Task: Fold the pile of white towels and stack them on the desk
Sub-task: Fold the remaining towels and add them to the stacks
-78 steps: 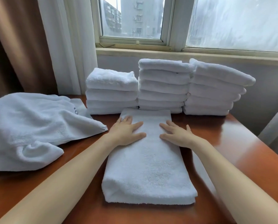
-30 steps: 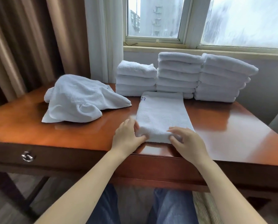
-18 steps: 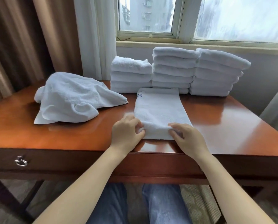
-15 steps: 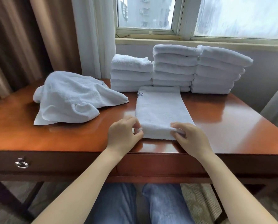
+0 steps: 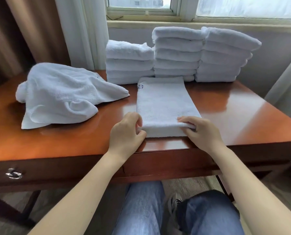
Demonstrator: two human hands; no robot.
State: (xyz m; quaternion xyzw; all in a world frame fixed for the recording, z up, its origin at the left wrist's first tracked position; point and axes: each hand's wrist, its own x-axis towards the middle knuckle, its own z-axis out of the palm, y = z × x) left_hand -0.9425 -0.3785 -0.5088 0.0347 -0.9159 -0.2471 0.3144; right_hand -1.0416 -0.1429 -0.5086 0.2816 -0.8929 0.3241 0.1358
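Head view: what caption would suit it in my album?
Left hand and right hand pinch the near edge of a long folded towel on the desk, before three folded stacks.

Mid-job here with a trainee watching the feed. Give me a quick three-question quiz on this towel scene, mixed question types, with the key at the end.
1. True or false: the left hand and the right hand both pinch the near end of the long folded towel.
2. Of the three stacks of folded towels at the back of the desk, which is lowest? A. left B. middle C. right
3. Fill in: the unfolded pile lies to the ____ of the long folded towel.

Key: 1 true; 2 A, the left stack; 3 left.
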